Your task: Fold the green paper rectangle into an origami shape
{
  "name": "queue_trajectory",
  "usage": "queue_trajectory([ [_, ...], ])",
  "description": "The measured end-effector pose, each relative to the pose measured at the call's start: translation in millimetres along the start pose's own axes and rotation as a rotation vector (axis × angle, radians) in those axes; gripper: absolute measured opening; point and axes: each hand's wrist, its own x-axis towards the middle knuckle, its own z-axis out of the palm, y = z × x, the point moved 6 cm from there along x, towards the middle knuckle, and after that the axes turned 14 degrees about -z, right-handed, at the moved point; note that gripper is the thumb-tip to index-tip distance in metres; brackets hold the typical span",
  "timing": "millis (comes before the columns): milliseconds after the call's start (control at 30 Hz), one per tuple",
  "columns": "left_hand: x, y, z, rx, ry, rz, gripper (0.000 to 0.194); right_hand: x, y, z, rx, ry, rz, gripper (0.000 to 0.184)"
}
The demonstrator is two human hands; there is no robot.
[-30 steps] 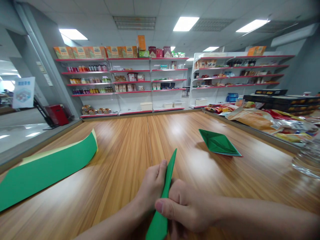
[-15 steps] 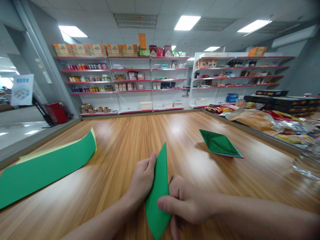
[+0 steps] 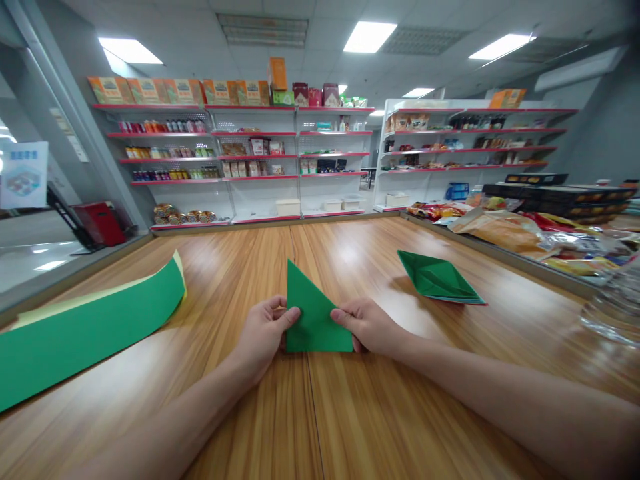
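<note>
A green paper folded into a triangle (image 3: 313, 313) stands facing me above the wooden table (image 3: 350, 413). My left hand (image 3: 263, 333) pinches its left edge between thumb and fingers. Its right edge is pinched by my right hand (image 3: 367, 323). A finished green paper boat (image 3: 437, 280) lies flat on the table further off to the right, apart from both hands.
A stack of large green and yellow sheets (image 3: 85, 330) lies on the table at the left, its far end curling up. Snack packets (image 3: 505, 230) and dark boxes fill a counter on the right. Store shelves (image 3: 300, 160) stand behind.
The folded paper was edge-on between my closed hands. It has turned flat toward me as a triangle, and both hands have moved forward and apart to its two sides.
</note>
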Motion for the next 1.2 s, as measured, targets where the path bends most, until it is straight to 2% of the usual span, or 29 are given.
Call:
queue_trajectory([
  [167,-2,3,3.6,-0.126,-0.096,-0.027,0.031,3,3,2,0.090,-0.044,-0.016,0.056],
  [300,-6,7,4.0,-0.157,-0.083,-0.025,0.029,4,3,1,0.033,0.012,-0.008,0.053],
  [400,-9,7,5.2,-0.170,-0.110,-0.050,0.026,2,-3,-2,-0.011,0.122,-0.053,0.042],
  [533,-14,9,9.1,-0.222,-0.188,-0.037,0.024,-1,-13,-13,-0.141,0.291,-0.181,0.038],
  [667,-17,5,19.5,-0.122,-0.245,-0.068,0.035,-3,-14,-20,-0.220,0.373,-0.206,0.036],
  [800,-17,4,25.8,0.012,-0.187,-0.014,0.039,-4,-16,-20,-0.214,0.375,-0.225,0.033],
  [900,-20,3,27.3,0.130,-0.143,0.034,0.042,-5,-19,-17,-0.096,0.358,-0.244,0.035],
  [967,-24,2,28.8,0.208,-0.175,0.051,0.045,-5,-17,-13,0.035,0.321,-0.217,0.040],
  [1033,-28,1,31.0,0.201,-0.272,0.064,0.048,-5,-12,-6,0.207,0.229,-0.152,0.044],
  [1100,-31,1,34.9,0.095,-0.425,0.056,0.056,-5,-8,1,0.411,0.149,-0.077,0.048],
  [1200,-32,6,39.5,-0.072,-0.580,0.044,0.074,-7,-6,7,0.643,0.105,0.006,0.050],
])
